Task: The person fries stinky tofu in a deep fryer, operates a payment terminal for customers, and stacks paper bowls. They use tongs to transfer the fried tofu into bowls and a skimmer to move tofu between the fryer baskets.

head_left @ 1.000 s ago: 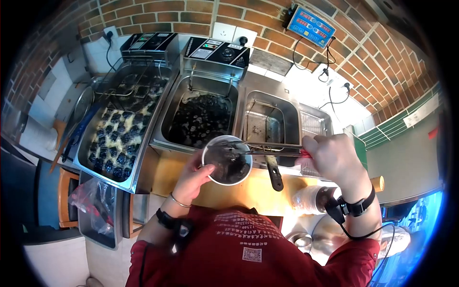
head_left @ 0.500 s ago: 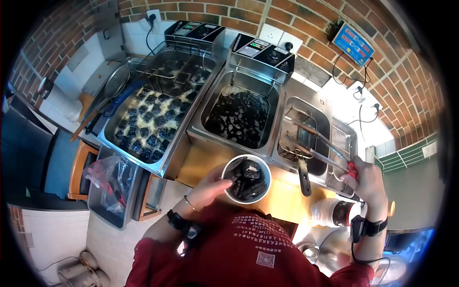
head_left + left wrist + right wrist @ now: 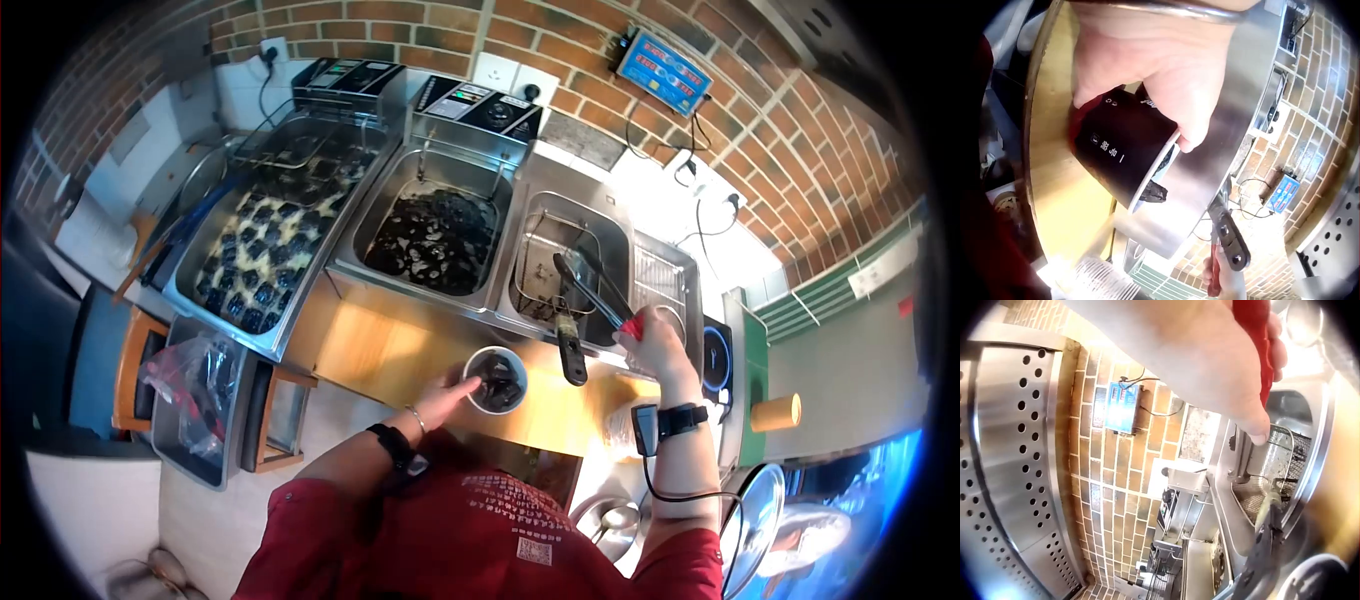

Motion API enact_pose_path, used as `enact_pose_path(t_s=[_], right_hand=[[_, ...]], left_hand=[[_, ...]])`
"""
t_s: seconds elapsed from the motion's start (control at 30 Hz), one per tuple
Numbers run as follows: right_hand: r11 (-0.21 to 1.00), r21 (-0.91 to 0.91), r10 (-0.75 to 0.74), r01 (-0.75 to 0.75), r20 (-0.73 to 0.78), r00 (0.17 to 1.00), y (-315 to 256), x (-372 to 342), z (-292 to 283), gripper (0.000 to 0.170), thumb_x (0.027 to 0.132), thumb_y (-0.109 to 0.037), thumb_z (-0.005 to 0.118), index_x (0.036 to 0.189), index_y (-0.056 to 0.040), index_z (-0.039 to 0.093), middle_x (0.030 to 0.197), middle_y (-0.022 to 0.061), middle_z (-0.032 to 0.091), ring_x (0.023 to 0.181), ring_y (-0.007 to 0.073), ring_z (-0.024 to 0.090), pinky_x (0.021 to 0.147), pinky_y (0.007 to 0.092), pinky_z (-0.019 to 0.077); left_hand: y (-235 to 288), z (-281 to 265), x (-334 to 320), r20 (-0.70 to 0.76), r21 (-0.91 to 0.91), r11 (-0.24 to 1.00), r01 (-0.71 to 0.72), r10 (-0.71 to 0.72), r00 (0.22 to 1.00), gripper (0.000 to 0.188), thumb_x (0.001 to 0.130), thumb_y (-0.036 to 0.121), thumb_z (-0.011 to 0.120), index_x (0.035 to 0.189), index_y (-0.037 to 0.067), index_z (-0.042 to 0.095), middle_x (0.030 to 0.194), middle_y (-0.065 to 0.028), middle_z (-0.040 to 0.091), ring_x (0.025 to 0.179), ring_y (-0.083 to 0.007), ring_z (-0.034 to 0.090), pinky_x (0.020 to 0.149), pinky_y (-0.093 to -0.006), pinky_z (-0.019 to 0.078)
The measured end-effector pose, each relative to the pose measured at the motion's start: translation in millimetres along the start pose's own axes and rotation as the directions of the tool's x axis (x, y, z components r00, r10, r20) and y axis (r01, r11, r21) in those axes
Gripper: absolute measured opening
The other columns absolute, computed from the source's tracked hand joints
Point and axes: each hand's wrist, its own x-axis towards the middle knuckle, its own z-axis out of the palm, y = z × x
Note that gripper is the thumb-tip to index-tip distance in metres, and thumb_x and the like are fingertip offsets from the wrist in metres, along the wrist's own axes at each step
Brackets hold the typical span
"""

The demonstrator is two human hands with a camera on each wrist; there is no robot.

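Observation:
My left hand (image 3: pixel 440 402) grips a paper cup (image 3: pixel 1116 147), dark outside with white lettering, its thumb over the rim. Black chunks of food (image 3: pixel 498 378) lie inside, and one pokes past the rim in the left wrist view. My right hand (image 3: pixel 662 350) holds metal tongs (image 3: pixel 600 297) by their red handles (image 3: pixel 1254 337). The tong tips are over the right-hand fryer basin (image 3: pixel 625 240), beside the black-handled wire basket (image 3: pixel 540 265). Nothing shows between the tips.
On the left, a fryer (image 3: pixel 180 300) is full of black cubes in bubbling oil. More dark pieces float in the middle fryer (image 3: pixel 435 240). A wire-rack tray (image 3: pixel 662 270) stands right of the basins. Stacked cups (image 3: pixel 1104 281) stand on the wooden counter (image 3: pixel 375 345).
The tongs were in the cup a second ago; they have come out and moved right, over the right basin. The cup is lower, nearer the counter. The head view has also shifted.

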Motion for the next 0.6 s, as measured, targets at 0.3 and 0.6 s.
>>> enact_pose_path(t_s=[0.3,0.6], right_hand=[[0.992,-0.062,-0.107,0.111,0.067,0.992,15,59,42,0.046,0.069,-0.023,0.077,0.108,-0.0056,0.06,0.098,0.0202,0.066,0.096,0.0351,0.064,0.083,0.0428,0.0499],[0.984,0.008,-0.18,0.18,-0.022,0.983,3,53,15,0.052,0.074,-0.021,0.074,0.121,-0.0061,0.059,0.107,0.0164,0.066,0.096,0.0294,0.065,0.082,0.0392,0.0509]], left_hand=[[46,-12,-90,-0.158,0.378,0.923,-0.074,0.143,0.977,0.028,0.09,0.02,0.065,0.111,0.004,0.055,0.107,-0.0036,0.061,0.092,-0.0105,0.06,0.08,-0.0256,0.0503],[175,-115,-227,-0.455,0.426,0.86,-0.28,0.471,0.756,0.018,0.089,0.015,0.062,0.105,0.007,0.058,0.088,-0.0011,0.062,0.068,-0.0078,0.058,0.062,-0.0214,0.0493]])
